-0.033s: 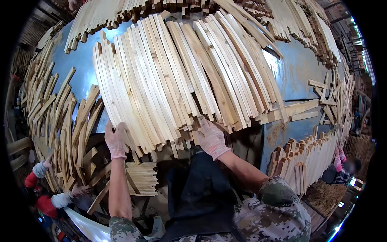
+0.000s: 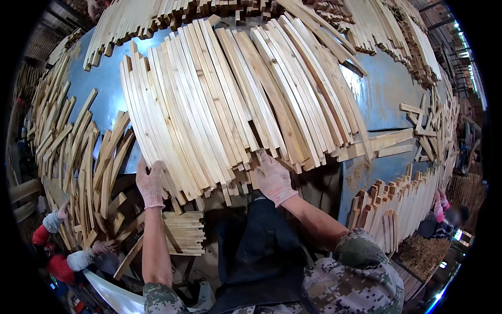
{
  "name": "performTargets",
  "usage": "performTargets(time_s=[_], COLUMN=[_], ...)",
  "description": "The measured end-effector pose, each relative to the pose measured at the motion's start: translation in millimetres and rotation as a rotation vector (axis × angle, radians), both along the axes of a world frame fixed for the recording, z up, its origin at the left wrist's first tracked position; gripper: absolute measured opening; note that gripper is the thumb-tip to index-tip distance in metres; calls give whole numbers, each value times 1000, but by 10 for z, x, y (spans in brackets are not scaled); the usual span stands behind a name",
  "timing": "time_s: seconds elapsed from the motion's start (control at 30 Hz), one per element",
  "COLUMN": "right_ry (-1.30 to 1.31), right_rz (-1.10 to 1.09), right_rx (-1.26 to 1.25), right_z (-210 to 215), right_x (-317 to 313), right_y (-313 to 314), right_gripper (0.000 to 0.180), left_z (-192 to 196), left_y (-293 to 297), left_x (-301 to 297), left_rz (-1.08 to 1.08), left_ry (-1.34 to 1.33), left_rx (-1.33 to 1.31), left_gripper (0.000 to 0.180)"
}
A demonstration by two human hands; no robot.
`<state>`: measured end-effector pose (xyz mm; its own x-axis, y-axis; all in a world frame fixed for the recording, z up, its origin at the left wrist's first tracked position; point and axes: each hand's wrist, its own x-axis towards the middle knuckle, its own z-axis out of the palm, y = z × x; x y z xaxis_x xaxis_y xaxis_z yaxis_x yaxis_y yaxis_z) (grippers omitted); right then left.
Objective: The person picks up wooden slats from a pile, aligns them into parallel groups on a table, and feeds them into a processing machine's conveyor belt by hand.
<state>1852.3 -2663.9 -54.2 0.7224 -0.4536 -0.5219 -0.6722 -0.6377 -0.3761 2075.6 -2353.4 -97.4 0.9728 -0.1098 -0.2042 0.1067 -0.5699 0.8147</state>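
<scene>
Both gloved hands, left hand [image 2: 150, 184] and right hand [image 2: 272, 178], lie open on the near ends of the slats [image 2: 225, 104] fanned across the blue table [image 2: 387, 89], and a hard push could spill them.

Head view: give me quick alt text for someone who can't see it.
Two gloved hands, left hand and right hand, press on the near ends of a wide fan of pale wooden slats lying on a blue table. More slats are heaped at the left and stand stacked on edge at the right.
</scene>
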Motion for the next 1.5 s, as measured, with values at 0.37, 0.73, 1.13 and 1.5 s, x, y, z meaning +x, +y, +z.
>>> performTargets(time_s=[0.37, 0.73, 1.13, 1.5], right_ry=[-261, -481, -599, -467], right_rz=[-48, -687, -466, -775], right_rx=[-91, 738, 279, 618], right_z=[-517, -432, -926, -192], right_x=[72, 470, 203, -1490], right_y=[57, -212, 64, 735], right_gripper=[83, 65, 52, 54], left_z=[71, -406, 26, -218], left_y=[-151, 83, 4, 785], left_x=[55, 123, -313, -2151], left_rz=[94, 40, 19, 413], left_ry=[263, 253, 286, 532], left_rx=[-302, -143, -331, -674], left_gripper=[64, 85, 71, 54])
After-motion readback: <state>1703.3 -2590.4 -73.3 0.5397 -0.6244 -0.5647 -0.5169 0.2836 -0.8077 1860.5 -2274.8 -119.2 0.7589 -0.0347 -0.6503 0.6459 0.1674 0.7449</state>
